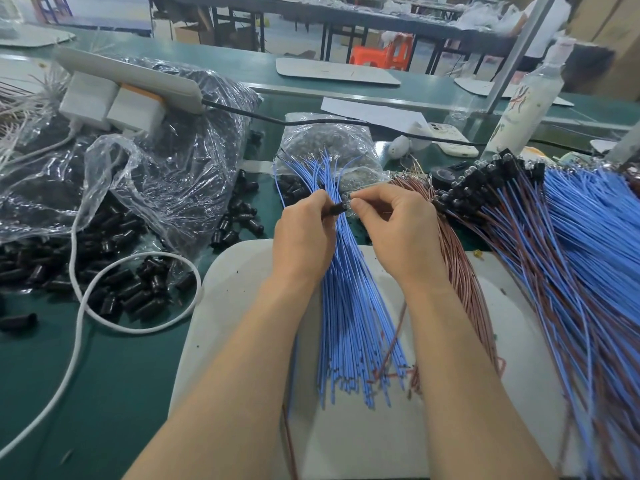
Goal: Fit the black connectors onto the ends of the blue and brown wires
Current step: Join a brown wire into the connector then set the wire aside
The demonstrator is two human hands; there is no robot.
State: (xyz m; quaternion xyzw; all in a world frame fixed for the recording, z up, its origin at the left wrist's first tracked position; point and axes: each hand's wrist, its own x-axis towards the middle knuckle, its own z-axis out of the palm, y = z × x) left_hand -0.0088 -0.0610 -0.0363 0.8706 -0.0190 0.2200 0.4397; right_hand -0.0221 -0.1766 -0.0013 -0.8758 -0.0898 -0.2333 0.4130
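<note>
Mid-fitting, likely: left hand [304, 233] pinches a black connector [337, 208], right hand [394, 233] pinches the wire end [348, 202] – next, an aligned push

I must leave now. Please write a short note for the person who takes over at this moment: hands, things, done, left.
Left hand: grip on one black connector, above the loose blue wires.
Right hand: pinches a small clear piece at that connector's tip.
Brown wires lie right of the blue ones; loose connectors at left.
Done: a fitted pile at far right.
Left: this piece, then both loose bundles.
</note>
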